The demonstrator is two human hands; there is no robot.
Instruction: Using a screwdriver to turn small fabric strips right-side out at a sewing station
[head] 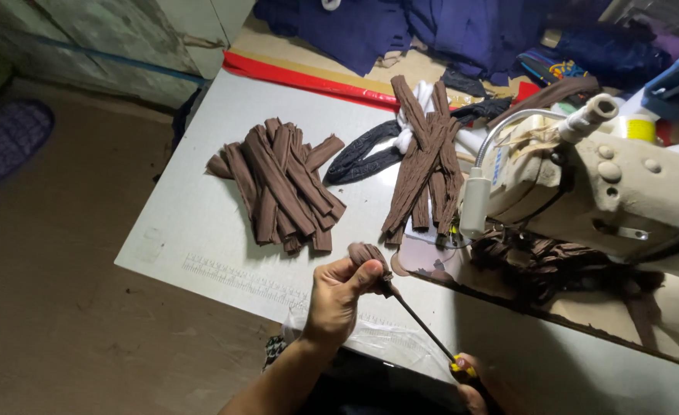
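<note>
Left hand (338, 296) closed around a bunched brown fabric tube (367, 255), thumb and fingers pinching it at the top. A thin dark rod (420, 323) runs out of the tube's lower end, angled down-right. Right hand (472, 384) grips the rod's yellow-and-black handle (463, 368) at the bottom edge of the head view; hand mostly cut off by the frame, but the fingers are wrapped on the handle.

Tube sits just above the near edge of the white table (201, 223), held in the air, not resting on it.

On the table, left pile (282, 186): a heap of brown pleated strips, crossed over each other. Right pile (424, 165): same strips, lying more parallel, on top of some white cloth (422, 96) and a dark grey piece (362, 154). The two piles are apart, with bare table between.

Sewing machine (609, 192), cream, on the right side, with loose brown fabric (555, 265) bunched under its arm. Blue garments (432, 27) piled at the far end. Red strip (301, 77) along the far table edge. Ruler markings (239, 278) printed on the table near the left hand. Clear plastic (386, 338) hangs at the near edge below the rod. Floor (55, 307) is bare concrete, left.
</note>
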